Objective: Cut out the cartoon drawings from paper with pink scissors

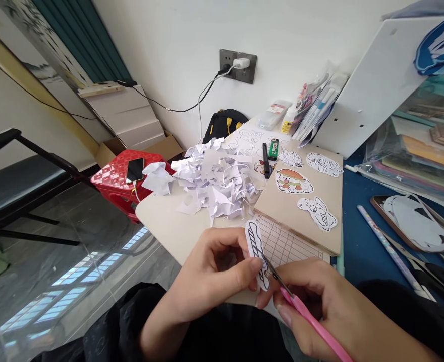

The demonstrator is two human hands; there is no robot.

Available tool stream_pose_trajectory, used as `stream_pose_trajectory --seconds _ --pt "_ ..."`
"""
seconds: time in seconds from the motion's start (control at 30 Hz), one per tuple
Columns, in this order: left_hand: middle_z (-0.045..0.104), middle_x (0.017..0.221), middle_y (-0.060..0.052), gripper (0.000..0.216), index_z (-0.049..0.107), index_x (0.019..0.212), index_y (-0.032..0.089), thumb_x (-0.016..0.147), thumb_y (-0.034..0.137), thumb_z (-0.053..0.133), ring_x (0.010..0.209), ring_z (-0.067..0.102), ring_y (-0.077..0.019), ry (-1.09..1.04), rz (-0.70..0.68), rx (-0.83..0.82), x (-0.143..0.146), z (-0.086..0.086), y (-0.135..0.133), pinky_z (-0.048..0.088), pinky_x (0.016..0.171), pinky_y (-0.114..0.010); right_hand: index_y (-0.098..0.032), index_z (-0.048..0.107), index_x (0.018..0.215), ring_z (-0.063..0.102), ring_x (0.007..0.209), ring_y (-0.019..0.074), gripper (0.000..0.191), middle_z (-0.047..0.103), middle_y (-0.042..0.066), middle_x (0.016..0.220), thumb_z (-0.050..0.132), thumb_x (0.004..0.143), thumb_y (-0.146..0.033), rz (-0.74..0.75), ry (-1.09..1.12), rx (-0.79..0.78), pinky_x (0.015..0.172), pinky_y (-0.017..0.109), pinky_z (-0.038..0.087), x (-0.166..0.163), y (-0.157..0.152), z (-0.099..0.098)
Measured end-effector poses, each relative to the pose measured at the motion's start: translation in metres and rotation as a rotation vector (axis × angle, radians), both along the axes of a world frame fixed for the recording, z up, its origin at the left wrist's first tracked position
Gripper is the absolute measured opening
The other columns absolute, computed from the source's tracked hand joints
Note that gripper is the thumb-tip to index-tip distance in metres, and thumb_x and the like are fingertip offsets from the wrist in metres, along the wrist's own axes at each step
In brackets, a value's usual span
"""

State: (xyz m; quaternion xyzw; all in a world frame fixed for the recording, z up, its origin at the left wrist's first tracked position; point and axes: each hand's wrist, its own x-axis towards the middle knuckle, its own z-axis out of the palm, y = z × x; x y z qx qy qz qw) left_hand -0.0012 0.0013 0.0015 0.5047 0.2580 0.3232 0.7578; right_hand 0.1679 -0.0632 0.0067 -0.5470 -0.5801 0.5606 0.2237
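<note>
Between thumb and fingers, my left hand (210,276) pinches a small paper cutout (254,242) with a black line drawing, held upright above the table's front edge. My right hand (316,296) grips pink-handled scissors (301,307), whose metal blades touch the cutout's right edge. Just behind my hands lies a gridded mat (286,239), partly under a tan board (267,201). On that board rest several cutouts, among them a coloured burger figure (293,181) and a line-drawn figure (319,212).
A heap of paper scraps (222,176) covers the table's left part. A black cutter (266,160) and a green item (273,149) lie behind the board. At right are a pencil (390,246) and a tray of cutouts (418,221). A phone (135,170) charges on a red stool (109,176).
</note>
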Motion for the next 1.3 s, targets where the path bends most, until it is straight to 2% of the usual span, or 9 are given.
stream_pose_trajectory --seconds 0.1,0.33,0.77,0.93,1.1,1.3 --pt "0.057 0.052 0.0 0.03 0.059 0.059 0.013 0.08 0.032 0.071 0.05 0.052 -0.0102 0.021 -0.012 0.034 -0.002 -0.002 0.001 0.041 0.051 -0.019 -0.018 0.074 0.078 0.04 0.048 0.0107 0.025 0.045 -0.005 0.054 0.057 0.07 -0.003 0.011 0.001 -0.016 0.042 0.02 0.031 0.001 0.001 0.005" --pt "0.056 0.051 0.0 0.03 0.059 0.058 0.013 0.08 0.031 0.07 0.05 0.05 -0.0102 0.045 -0.016 0.049 -0.005 -0.002 0.002 0.039 0.051 -0.019 -0.017 0.075 0.079 0.04 0.048 0.0102 0.028 0.043 -0.006 0.052 0.055 0.069 -0.001 0.038 -0.05 -0.087 0.043 0.019 0.031 0.001 0.005 0.017" --pt "0.057 0.053 0.001 0.029 0.059 0.059 0.014 0.078 0.031 0.073 0.049 0.049 -0.0094 0.073 0.003 0.018 -0.006 -0.003 0.002 0.038 0.05 -0.019 -0.017 0.076 0.081 0.038 0.048 0.0092 0.028 0.04 -0.007 0.051 0.056 0.07 0.0 0.057 -0.076 -0.113 0.043 0.018 0.029 0.001 0.007 0.02" --pt "0.058 0.054 0.001 0.026 0.059 0.061 0.014 0.08 0.028 0.071 0.051 0.05 -0.0095 0.053 0.017 0.032 -0.006 -0.004 0.0 0.039 0.051 -0.018 -0.016 0.075 0.081 0.035 0.047 0.0085 0.027 0.038 -0.007 0.051 0.055 0.071 0.0 0.043 -0.021 -0.121 0.042 0.018 0.027 0.003 0.005 0.012" --pt "0.06 0.056 0.001 0.025 0.06 0.063 0.015 0.079 0.028 0.072 0.054 0.053 -0.0095 0.028 0.09 0.017 -0.004 -0.006 0.0 0.043 0.055 -0.017 -0.018 0.075 0.08 0.034 0.045 0.0076 0.028 0.039 -0.008 0.05 0.054 0.072 -0.001 0.007 0.098 -0.091 0.04 0.017 0.025 0.004 0.0 0.001" --pt "0.062 0.056 0.001 0.022 0.063 0.063 0.015 0.08 0.024 0.072 0.055 0.055 -0.0089 0.007 0.098 0.011 -0.003 -0.005 -0.001 0.044 0.056 -0.015 -0.015 0.073 0.081 0.049 0.053 0.0118 0.02 0.048 -0.005 0.058 0.06 0.068 -0.008 -0.075 0.043 -0.134 0.049 0.019 0.042 0.003 -0.001 0.017"
